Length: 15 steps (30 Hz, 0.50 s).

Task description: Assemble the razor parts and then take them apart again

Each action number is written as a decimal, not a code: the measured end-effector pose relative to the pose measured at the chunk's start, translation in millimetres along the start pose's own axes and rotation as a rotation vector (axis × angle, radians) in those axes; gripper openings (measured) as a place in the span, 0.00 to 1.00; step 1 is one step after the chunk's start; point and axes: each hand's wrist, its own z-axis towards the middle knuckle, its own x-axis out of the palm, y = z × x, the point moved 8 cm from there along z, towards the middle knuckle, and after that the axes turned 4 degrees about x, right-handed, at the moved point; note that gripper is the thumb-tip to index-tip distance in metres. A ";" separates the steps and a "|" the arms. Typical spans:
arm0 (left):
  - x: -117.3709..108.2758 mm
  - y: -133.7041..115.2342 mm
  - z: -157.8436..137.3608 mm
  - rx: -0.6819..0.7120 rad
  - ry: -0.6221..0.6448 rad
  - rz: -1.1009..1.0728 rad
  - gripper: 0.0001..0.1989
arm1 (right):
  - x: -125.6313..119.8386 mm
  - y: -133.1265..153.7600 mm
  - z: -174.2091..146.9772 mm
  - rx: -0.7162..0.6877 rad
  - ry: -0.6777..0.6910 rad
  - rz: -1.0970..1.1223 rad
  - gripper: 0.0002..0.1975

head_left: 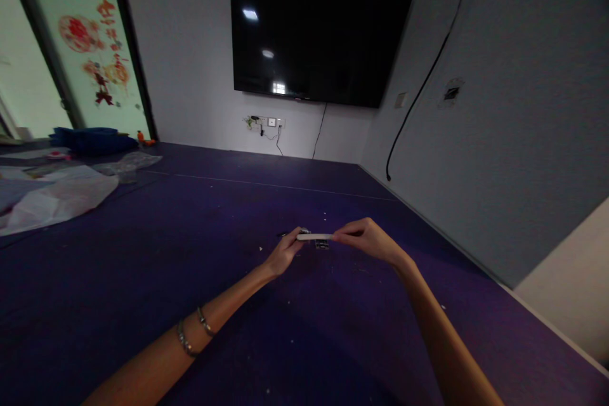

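Note:
Between my two hands is a thin white flat piece, seen nearly edge-on above the purple surface. My left hand grips its left end, thumb on top and fingers curled underneath. At the right end, my right hand pinches it between thumb and fingertips. Just below and behind the piece lies a small dark item with light markings, partly hidden; I cannot make out its kind. Close to my left fingertips, a small shiny item and a thin dark one also show in part.
The purple surface carries scattered white scraps. At the left lie white sheets, clear plastic and a dark blue cloth heap. A black cable hangs down the right wall. A large television is mounted on the far wall.

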 end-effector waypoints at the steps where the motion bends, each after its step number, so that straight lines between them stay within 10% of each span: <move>1: 0.5 -1.3 0.0 0.005 0.000 -0.008 0.13 | -2.4 -0.3 0.1 0.000 -0.022 0.007 0.14; 15: 8.2 5.0 -2.9 -0.003 -0.019 -0.065 0.14 | -5.1 -17.3 0.4 0.101 0.026 0.012 0.18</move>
